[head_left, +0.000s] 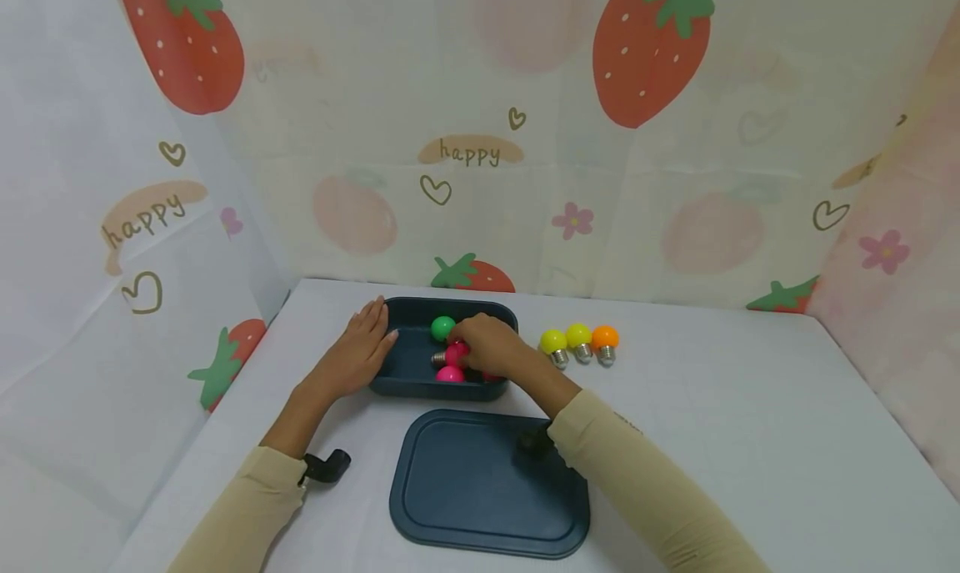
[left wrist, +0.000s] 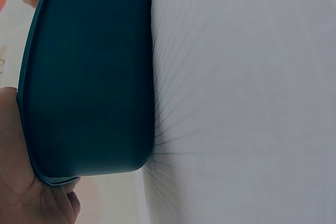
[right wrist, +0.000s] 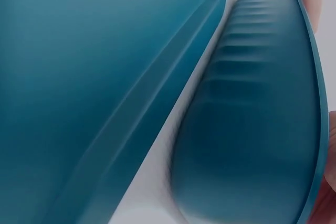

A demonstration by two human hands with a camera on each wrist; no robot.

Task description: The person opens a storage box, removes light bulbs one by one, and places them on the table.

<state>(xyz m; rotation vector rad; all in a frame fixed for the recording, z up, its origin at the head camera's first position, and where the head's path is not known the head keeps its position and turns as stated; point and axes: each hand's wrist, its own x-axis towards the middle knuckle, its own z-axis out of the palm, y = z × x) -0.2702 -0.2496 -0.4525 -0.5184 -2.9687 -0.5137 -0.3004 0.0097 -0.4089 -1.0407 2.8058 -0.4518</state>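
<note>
Dark-blue, round-cornered rectangular box (head_left: 435, 389) before me.
Straight-fingered, my left hand (head_left: 358, 354) rests on its left rim; inside, a glossy pink round bulb (head_left: 454, 355), silvery metal screw base pointing left, is pinched by my right hand (head_left: 491, 345).

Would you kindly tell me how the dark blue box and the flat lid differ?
The box has deep walls, while the lid is nearly flat. The box holds light bulbs; no bulbs show on the lid. The box stands farther from the head camera, the lid nearer. Both are dark blue with rounded corners.
</note>
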